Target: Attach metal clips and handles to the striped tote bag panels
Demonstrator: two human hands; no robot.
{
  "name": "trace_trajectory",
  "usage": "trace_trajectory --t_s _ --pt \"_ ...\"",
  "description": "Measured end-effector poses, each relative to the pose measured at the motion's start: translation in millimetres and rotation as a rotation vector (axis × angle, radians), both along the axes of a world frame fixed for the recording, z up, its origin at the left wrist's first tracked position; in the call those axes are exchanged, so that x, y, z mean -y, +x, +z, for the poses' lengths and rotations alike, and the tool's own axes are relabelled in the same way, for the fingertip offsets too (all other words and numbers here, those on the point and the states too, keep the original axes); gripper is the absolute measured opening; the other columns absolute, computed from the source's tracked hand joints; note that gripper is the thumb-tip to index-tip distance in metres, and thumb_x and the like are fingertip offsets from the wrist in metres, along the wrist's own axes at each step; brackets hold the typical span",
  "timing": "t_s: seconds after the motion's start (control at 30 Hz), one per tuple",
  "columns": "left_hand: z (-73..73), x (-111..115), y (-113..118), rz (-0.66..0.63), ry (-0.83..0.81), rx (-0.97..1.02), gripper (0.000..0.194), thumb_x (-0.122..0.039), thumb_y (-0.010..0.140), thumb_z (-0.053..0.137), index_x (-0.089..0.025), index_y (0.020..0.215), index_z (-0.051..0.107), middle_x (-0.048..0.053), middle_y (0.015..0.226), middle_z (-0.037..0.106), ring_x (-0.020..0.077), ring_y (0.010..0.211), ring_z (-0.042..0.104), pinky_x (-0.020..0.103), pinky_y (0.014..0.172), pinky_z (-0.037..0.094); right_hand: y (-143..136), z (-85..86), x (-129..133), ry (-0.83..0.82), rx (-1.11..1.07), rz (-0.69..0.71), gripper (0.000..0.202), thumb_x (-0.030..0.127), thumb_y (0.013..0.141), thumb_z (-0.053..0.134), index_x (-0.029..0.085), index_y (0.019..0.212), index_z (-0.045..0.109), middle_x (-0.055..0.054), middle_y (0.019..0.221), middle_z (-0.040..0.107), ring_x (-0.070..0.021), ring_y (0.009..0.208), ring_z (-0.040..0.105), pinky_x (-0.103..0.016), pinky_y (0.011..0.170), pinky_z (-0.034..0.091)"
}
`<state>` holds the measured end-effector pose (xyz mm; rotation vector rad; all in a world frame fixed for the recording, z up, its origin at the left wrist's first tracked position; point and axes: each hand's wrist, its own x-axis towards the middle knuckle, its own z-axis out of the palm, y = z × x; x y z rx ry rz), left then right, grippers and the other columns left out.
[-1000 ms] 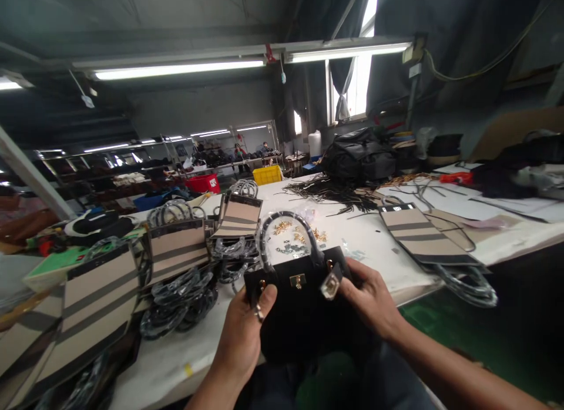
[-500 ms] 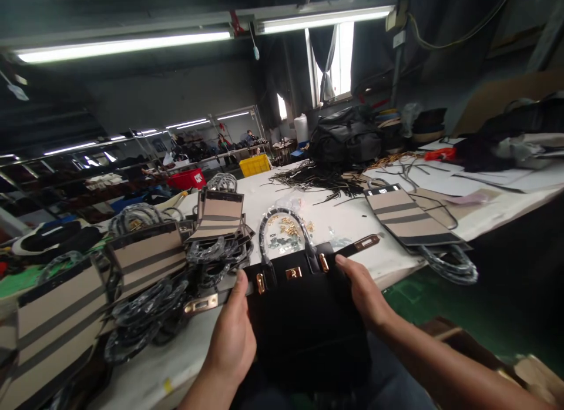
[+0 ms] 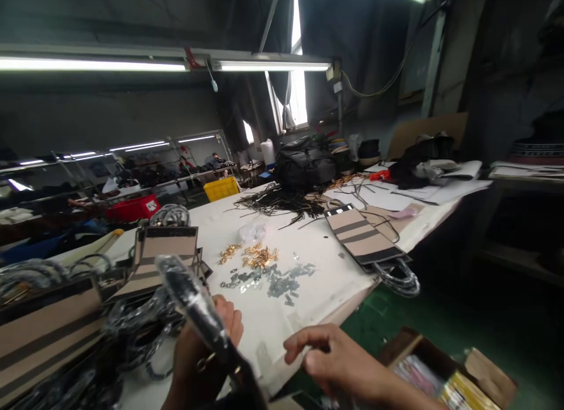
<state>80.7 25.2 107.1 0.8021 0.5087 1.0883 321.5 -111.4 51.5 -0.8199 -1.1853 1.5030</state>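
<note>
The black bag (image 3: 247, 379) is at the bottom of the view, turned so its plastic-wrapped handle (image 3: 191, 301) rises toward the camera. Behind that handle my left hand (image 3: 220, 328) has its fingers curled around part of the bag. My right hand (image 3: 330, 357) is to the right of the bag, fingers apart and slightly bent, with nothing in them. On the white table (image 3: 247, 322) beyond the hands lie gold metal pieces (image 3: 259, 255) and flat grey metal pieces (image 3: 284, 281). Most of the bag is cut off by the lower edge.
Striped panels with wrapped handles (image 3: 44, 333) are piled on the left. Another striped panel (image 3: 361, 234) overhangs the table's right edge. Black strips (image 3: 282, 201) and black bags (image 3: 304, 163) lie farther back. An open box (image 3: 414, 363) stands low at the right.
The bag has been turned and lowered from its front-facing position. My right hand has let go of it. The view has swung right, and the metal pieces now show fully.
</note>
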Motion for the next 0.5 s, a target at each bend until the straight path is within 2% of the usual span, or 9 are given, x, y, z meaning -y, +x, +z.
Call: trace_trajectory --t_s 0.07,0.13,0.2,0.27,0.3,0.37,0.43,0.5 --pt "-3.8 -21 26 -0.301 0.189 0.12 0.051 -0.052 0.102 0.045 -0.022 0.063 0.059 -0.001 0.039 0.041 0.0165 0.03 0.044 0.026 0.033 0.039 -2 -0.4 -5 -0.003 0.219 -0.061 0.074 0.071 0.068 0.086 0.016 0.117 0.078 -0.003 0.084 0.066 -0.009 0.059 0.048 -0.018 0.049 0.033" --pt "-6.0 -35 63 -0.598 0.379 0.309 0.046 -0.047 0.104 0.039 -0.023 0.077 0.067 -0.001 0.044 0.042 0.0168 0.036 0.046 0.028 0.04 0.044 -2 0.6 -9 0.011 0.318 -0.049 0.075 0.067 0.064 0.09 0.019 0.119 0.078 -0.001 0.083 0.065 -0.0127 0.069 0.05 -0.019 0.056 0.037" --pt "-11.3 -42 100 -0.712 0.476 0.528 0.039 -0.043 0.105 0.038 -0.024 0.094 0.07 -0.002 0.049 0.043 0.0153 0.04 0.045 0.027 0.045 0.046 1 1.1 -13 0.018 0.293 0.022 0.068 0.065 0.064 0.091 0.018 0.112 0.079 0.0 0.081 0.063 -0.0137 0.072 0.049 -0.02 0.059 0.038" --pt "-22.0 -45 129 -0.718 0.488 0.638 0.031 -0.045 0.101 0.047 -0.026 0.101 0.071 -0.003 0.051 0.043 0.0144 0.042 0.043 0.027 0.047 0.045 10 0.5 -16 0.032 0.218 0.085 0.063 0.068 0.065 0.089 0.015 0.098 0.079 0.001 0.078 0.059 -0.0134 0.071 0.047 -0.022 0.061 0.038" --pt "-29.0 -45 138 -0.705 0.461 0.614 0.028 -0.047 0.098 0.053 -0.026 0.102 0.072 -0.003 0.052 0.044 0.0146 0.044 0.045 0.028 0.049 0.046 17 0.1 -17 0.049 0.19 0.081 0.062 0.07 0.068 0.086 0.014 0.091 0.077 0.001 0.075 0.056 -0.0126 0.069 0.045 -0.022 0.061 0.038" --pt "-44.6 -45 149 -0.654 0.345 0.48 0.031 -0.053 0.091 0.061 -0.025 0.099 0.075 0.0 0.056 0.049 0.0175 0.053 0.052 0.034 0.059 0.05 36 0.5 -19 0.091 0.177 -0.017 0.064 0.077 0.074 0.077 0.013 0.074 0.07 0.003 0.066 0.045 -0.0099 0.063 0.036 -0.022 0.06 0.036" --pt "-59.6 -41 152 -0.622 0.208 0.336 0.047 -0.067 0.083 0.063 -0.025 0.1 0.077 0.006 0.067 0.057 0.0255 0.072 0.062 0.043 0.074 0.053 56 4.4 -21 0.113 0.198 -0.148 0.066 0.078 0.08 0.071 0.013 0.065 0.064 0.005 0.061 0.037 -0.009 0.06 0.031 -0.022 0.058 0.033" --pt "-71.0 -36 154 -0.59 0.103 0.281 0.069 -0.085 0.071 0.06 -0.027 0.105 0.078 0.012 0.08 0.064 0.0356 0.095 0.065 0.051 0.085 0.052 72 11.0 -21 0.112 0.188 -0.206 0.06 0.072 0.081 0.075 0.013 0.075 0.07 0.002 0.068 0.048 -0.0114 0.065 0.043 -0.023 0.064 0.039"
